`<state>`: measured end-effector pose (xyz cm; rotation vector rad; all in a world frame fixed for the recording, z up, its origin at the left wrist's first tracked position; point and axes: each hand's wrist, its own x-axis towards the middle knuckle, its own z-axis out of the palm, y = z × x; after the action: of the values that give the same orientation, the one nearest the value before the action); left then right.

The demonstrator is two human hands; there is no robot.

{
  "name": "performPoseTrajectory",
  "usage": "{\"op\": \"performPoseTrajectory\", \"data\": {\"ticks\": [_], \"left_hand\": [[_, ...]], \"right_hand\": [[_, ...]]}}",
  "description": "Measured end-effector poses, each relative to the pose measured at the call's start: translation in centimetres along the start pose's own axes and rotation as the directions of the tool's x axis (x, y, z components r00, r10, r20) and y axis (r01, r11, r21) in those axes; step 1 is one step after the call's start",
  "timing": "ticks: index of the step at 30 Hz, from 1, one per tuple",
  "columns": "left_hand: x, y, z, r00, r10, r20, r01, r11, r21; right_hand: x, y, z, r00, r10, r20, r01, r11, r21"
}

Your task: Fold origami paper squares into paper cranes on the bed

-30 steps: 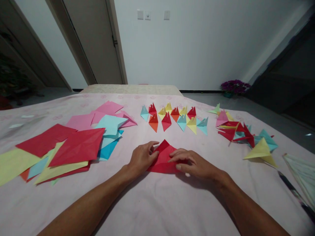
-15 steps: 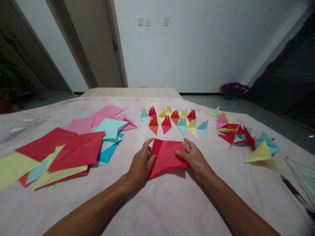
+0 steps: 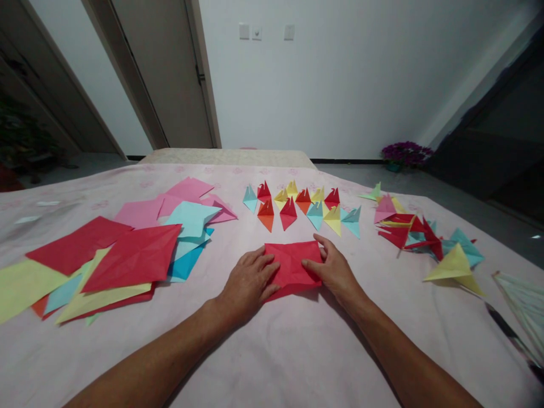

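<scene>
Head: red ppr (image 3: pixel 293 263) btwn L fingers (image 3: pixel 262 260), R fingers (image 3: pixel 313 267).

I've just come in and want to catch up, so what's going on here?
Someone is handling a piece of red paper. Their left hand lies with its fingers over the left side, and their right hand holds the right edge, thumb on top. Just beyond stand small paper birds. Loose colored sheets lie to the left, and more folded pieces are heaped to the right.
</scene>
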<state>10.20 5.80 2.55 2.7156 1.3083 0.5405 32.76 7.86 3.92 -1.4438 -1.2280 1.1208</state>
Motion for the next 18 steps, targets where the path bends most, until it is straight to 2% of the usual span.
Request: {"op": "performPoseTrajectory", "data": {"ticks": [3, 7, 12, 18], "left_hand": [[0.1, 0.0, 0.1, 0.999, -0.023, 0.033, 0.023, 1.000, -0.001], [0.2, 0.1, 0.0, 0.998, -0.035, 0.054, 0.035, 0.999, -0.012], [0.3, 0.1, -0.1, 0.997, -0.053, 0.058, 0.053, 0.999, -0.008], [0.3, 0.0, 0.0, 0.995, -0.070, 0.066, 0.071, 0.997, -0.005]], "right_hand": [[0.5, -0.1, -0.1, 0.999, -0.037, -0.018, 0.035, 0.993, -0.109], [1.1, 0.3, -0.3, 0.996, -0.085, 0.008, 0.083, 0.944, -0.320], [1.6, 1.2, -0.5, 0.994, -0.109, 0.016, 0.106, 0.909, -0.403], [1.9, 1.4, -0.7, 0.972, -0.228, 0.059, 0.225, 0.823, -0.522]]}}
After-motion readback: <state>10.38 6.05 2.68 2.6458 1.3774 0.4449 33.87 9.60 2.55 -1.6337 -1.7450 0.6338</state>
